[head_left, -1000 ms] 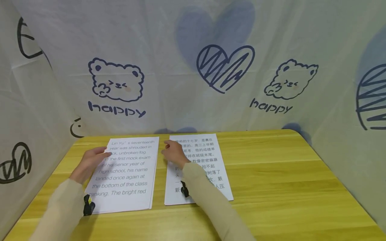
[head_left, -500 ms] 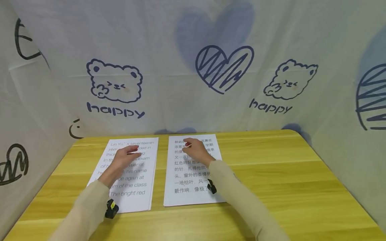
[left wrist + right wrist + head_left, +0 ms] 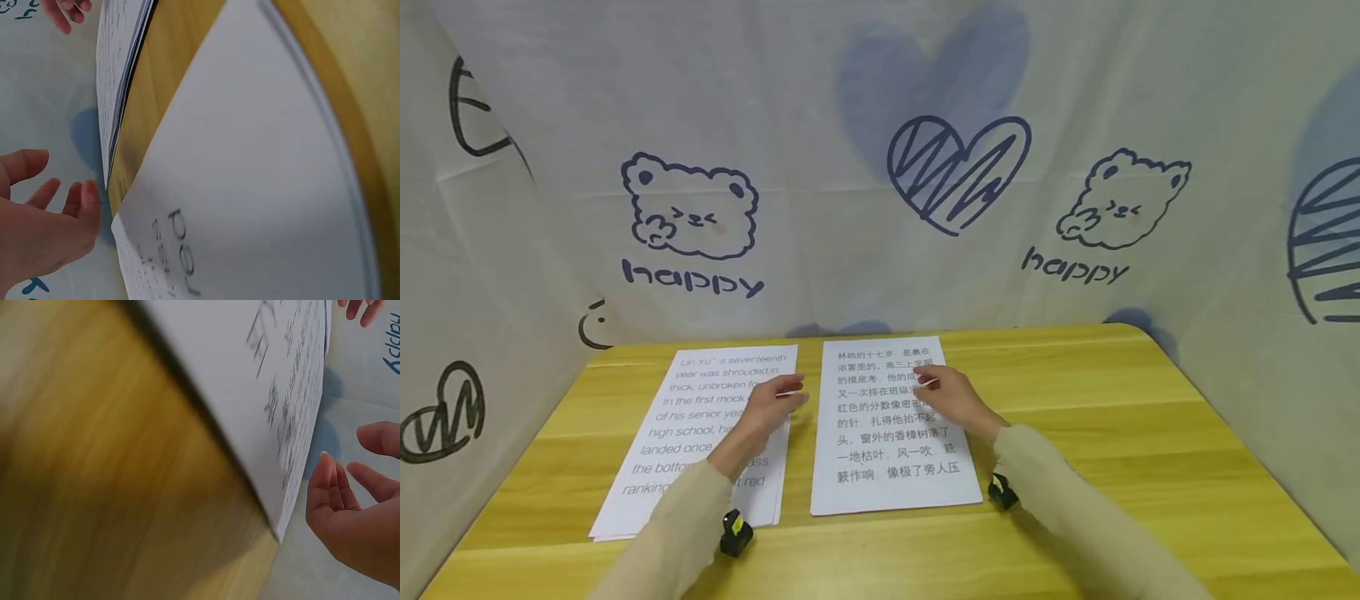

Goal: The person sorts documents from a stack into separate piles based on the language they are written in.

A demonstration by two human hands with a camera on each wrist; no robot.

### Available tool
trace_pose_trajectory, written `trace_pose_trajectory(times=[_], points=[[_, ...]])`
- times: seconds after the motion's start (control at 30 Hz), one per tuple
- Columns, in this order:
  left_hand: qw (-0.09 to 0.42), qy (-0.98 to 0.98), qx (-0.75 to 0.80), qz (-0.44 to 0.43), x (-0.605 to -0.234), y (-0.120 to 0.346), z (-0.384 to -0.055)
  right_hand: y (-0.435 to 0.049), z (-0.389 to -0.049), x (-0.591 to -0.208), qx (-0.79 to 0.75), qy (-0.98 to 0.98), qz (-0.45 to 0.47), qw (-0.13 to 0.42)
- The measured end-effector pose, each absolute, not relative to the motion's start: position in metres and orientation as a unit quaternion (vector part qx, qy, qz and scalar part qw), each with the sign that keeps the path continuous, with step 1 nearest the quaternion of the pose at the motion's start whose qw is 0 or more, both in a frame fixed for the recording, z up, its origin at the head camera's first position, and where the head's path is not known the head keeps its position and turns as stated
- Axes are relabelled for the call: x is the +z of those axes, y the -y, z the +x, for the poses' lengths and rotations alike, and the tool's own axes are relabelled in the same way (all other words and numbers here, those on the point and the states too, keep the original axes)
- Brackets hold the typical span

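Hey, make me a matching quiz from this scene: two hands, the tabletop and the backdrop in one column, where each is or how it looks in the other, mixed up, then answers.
Column one:
1. left hand
2. right hand
3. tabletop
4. backdrop

Column two:
A. yellow wood grain
B. overlapping the Chinese-printed sheets in the head view
C. pale, with bear drawings
D. overlapping the English-printed sheets there

Pairs: 1-D, 2-B, 3-A, 4-C

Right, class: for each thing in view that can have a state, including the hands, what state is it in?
English pages: stacked flat, print up, edges slightly uneven
Chinese pages: stacked flat, print up
Left hand: holding nothing, fingers loosely bent
Right hand: holding nothing, fingers loosely bent
Patterned cloth: hanging, lightly creased
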State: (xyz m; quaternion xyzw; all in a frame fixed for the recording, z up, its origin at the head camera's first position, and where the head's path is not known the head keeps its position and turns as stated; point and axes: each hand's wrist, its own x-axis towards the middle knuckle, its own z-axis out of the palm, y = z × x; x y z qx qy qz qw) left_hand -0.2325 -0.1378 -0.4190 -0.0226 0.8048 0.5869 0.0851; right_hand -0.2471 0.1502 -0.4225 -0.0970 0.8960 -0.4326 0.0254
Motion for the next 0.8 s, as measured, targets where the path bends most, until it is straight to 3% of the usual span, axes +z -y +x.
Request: trace_pose_trajectory(times=[0.33,0.8], points=[[0.093,-0.792,0.601,-0.044,-0.429,0.121,-0.237,-0.184,-0.250,-0.426,-0.435,-0.898,-0.057,0.039],[0.124,-0.791,0.595,-0.071,-0.431,0.120,-0.249,-0.194,-0.254,-0.436,-0.426,-0.902,-0.030,0.068]])
